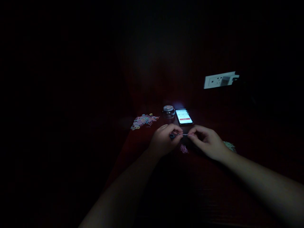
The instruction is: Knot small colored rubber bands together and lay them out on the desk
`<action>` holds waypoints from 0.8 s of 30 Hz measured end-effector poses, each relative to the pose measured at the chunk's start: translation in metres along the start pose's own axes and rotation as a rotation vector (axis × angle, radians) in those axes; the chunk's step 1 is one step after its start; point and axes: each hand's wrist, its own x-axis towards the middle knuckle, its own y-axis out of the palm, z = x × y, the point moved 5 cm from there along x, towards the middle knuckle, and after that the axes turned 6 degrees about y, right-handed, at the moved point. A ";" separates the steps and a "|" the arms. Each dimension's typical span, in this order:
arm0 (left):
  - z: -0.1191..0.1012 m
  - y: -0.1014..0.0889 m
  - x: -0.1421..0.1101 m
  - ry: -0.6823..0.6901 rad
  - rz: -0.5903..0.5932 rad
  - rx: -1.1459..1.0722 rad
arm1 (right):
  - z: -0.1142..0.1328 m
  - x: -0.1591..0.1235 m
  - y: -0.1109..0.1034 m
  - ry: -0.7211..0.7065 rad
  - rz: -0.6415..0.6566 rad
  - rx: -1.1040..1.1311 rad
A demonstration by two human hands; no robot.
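Note:
The scene is very dark. My left hand (164, 139) is curled in a pinch around a small dark tool with a thin metal tip (176, 136). My right hand (206, 141) pinches at the tip's right end; what it holds is too small to make out. Both hands hover just above a dark red table (142, 148). A little pink cluster of tiny rubber bands (184, 148) lies below and between the hands. A bigger pile of pastel rubber bands (143, 121) lies to the upper left of my left hand.
A lit phone (183, 117) lies face up behind the hands, next to a small clear jar (168, 111). A white wall socket with a plugged-in adapter (220, 79) is at the right. More pale bands (230, 146) show behind my right wrist.

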 end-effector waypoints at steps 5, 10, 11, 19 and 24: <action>0.001 0.001 0.000 -0.013 0.000 -0.009 | -0.001 0.000 0.000 0.002 -0.002 0.015; 0.003 0.003 -0.002 -0.008 -0.003 -0.018 | -0.001 0.000 0.000 0.007 -0.004 0.017; 0.004 0.003 -0.002 -0.009 -0.004 -0.023 | 0.000 0.000 0.000 0.004 -0.005 0.018; 0.007 0.004 -0.003 -0.025 0.012 -0.055 | 0.002 0.000 -0.001 -0.015 -0.014 -0.007; 0.006 0.004 -0.002 -0.006 0.018 -0.032 | -0.001 0.001 0.000 0.003 -0.006 0.025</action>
